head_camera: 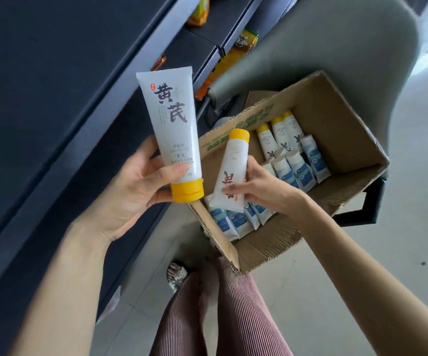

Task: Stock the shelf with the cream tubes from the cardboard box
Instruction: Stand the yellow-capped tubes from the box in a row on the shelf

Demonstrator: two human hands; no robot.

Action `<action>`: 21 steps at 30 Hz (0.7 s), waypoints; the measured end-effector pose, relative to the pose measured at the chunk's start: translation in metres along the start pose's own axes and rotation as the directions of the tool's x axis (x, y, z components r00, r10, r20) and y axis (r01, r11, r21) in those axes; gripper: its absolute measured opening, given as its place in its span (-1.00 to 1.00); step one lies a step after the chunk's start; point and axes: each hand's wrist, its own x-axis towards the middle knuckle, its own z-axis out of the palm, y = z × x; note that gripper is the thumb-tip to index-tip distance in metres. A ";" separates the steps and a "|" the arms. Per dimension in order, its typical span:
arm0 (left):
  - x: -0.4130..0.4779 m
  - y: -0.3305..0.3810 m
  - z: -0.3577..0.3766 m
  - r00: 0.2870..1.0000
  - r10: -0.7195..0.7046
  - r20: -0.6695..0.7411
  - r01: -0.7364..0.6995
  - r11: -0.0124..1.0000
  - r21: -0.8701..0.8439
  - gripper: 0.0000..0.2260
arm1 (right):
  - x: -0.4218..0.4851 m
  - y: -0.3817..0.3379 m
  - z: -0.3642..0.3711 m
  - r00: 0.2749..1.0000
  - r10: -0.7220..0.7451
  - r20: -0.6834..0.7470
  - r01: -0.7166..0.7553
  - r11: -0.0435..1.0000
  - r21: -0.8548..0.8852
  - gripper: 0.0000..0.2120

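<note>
At nine o'clock from the box (341, 129), the left hand (130, 186) holds a tube (172, 129) upright, yellow cap down and crimped end up. The thumb lies across the front just above the cap and the fingers curl round behind. Just right of it, the right hand (261, 186) grips a second tube (231, 170) over the box's nine o'clock side. Its cap points to twelve o'clock and the fingers wrap its lower body. More capped tubes (282, 134) lie at the box's twelve o'clock end, and blue tubes (300, 168) fill the middle and the seven o'clock corner. The dark shelf (53, 86) runs from seven to twelve o'clock along the left of the view, with snack packs (223, 65) further along at twelve o'clock. The box appears to sit on a grey chair (336, 47). These tubes look light, since each is carried easily in one hand. Their bodies are probably soft, smooth plastic that dents under a hard squeeze and may slip. The cap looks like the stiff part, so the surest hold is probably round the body just beside it, as the left hand has it. Stood on the cap, a tube may tip easily, so it likely needs setting down squarely.
</note>
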 end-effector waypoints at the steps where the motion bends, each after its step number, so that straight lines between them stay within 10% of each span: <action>1: -0.008 0.007 0.002 1.000 0.012 -0.002 -0.012 1.000 0.013 -0.60 | -0.009 -0.005 0.006 1.000 -0.011 0.009 0.011 1.000 0.015 -0.43; 7: -0.075 0.046 0.016 0.985 0.155 -0.072 -0.151 0.987 0.056 -0.66 | -0.057 -0.031 0.060 0.991 -0.126 -0.053 0.137 0.921 0.364 -0.65; 21: -0.248 0.115 0.021 0.862 0.451 -0.233 -0.424 0.892 0.160 -0.59 | -0.152 -0.077 0.137 0.885 -0.406 0.227 0.274 0.850 0.450 -0.67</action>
